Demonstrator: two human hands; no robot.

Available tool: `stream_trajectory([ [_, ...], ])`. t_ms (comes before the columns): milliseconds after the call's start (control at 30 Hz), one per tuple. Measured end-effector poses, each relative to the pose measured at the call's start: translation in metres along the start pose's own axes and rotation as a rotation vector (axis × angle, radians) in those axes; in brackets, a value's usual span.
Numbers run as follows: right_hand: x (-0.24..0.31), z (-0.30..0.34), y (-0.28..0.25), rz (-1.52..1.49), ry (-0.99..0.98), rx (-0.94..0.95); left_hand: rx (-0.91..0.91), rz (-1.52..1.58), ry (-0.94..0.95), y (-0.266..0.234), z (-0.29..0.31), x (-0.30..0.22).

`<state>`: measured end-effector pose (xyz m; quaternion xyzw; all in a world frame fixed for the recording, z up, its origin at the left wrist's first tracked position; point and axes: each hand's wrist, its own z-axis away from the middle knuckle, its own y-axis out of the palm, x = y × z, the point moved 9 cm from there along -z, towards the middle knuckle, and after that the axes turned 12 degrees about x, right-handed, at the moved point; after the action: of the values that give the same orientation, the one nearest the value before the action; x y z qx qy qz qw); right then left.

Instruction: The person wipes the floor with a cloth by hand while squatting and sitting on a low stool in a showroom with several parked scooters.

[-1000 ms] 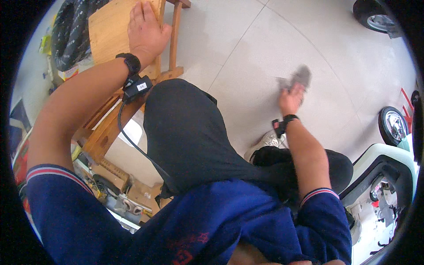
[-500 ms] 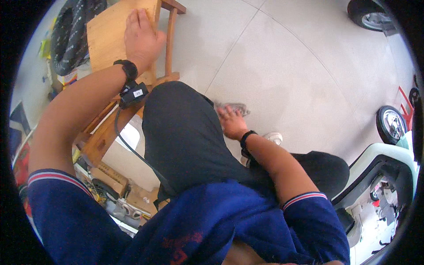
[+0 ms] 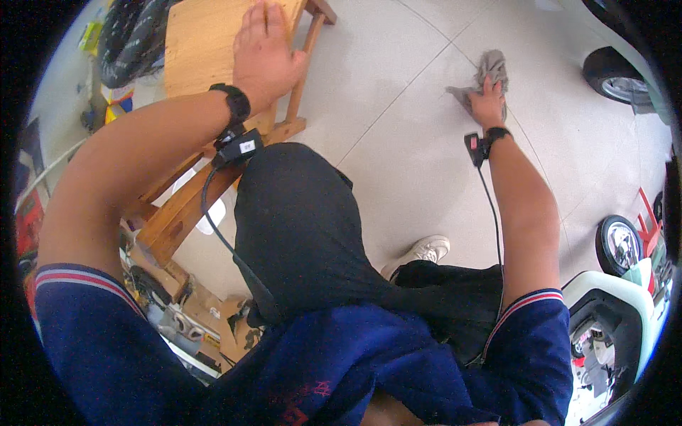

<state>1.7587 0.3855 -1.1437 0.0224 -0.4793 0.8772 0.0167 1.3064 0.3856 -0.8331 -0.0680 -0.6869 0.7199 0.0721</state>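
My left hand (image 3: pixel 264 58) lies flat on a light wooden stool (image 3: pixel 202 46), its fingers stretched out over the seat near the right edge and nothing in its grip. On the tiled floor to the far right, my right hand (image 3: pixel 487 105) presses on a crumpled grey rag (image 3: pixel 491 65). The cloth bunches up ahead of and beside the fingers, and part of the grip is hidden in its folds. Each wrist has a black strap with a small cabled box.
Black tyres (image 3: pixel 131 42) lean at the upper left. Cartons (image 3: pixel 238 330) and clutter sit below the stool. Scooter wheels (image 3: pixel 619 245) and a white-and-black scooter body (image 3: pixel 611 305) stand along the right. My shoe (image 3: pixel 430 250) rests on the floor.
My right hand has swept the rag forward and to the right across the floor, away from my knee. My left hand stays on the stool, which appears slightly further right in view.
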Motion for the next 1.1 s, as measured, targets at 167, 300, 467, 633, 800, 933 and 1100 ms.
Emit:
stream_trajectory([
  [167, 0.186, 0.041, -0.031, -0.010, -0.330, 0.065, 0.001, -0.008, -0.019, -0.008, -0.003, 0.000],
  [300, 0.325, 0.160, 0.043, 0.096, -0.637, 0.409, 0.051, 0.043, -0.026, -0.001, -0.003, -0.001],
  [467, 0.322, 0.213, 0.073, 0.026, -0.720, 0.443, 0.041, -0.021, -0.021, 0.017, -0.002, 0.008],
  [633, 0.138, 0.141, 0.013, -0.124, -0.335, 0.080, 0.065, -0.060, -0.056, 0.015, 0.000, 0.013],
  [800, -0.126, 0.159, 0.052, -0.319, 0.212, -0.148, 0.078, -0.049, -0.033, 0.012, 0.000, 0.012],
  [933, -0.312, 0.262, 0.135, -0.449, 0.682, -0.059, 0.071, -0.011, -0.042, 0.027, -0.004, 0.001],
  [1100, -0.335, 0.261, 0.135, -0.734, 1.053, 0.204, 0.059, -0.096, -0.002, 0.016, -0.004, 0.004],
])
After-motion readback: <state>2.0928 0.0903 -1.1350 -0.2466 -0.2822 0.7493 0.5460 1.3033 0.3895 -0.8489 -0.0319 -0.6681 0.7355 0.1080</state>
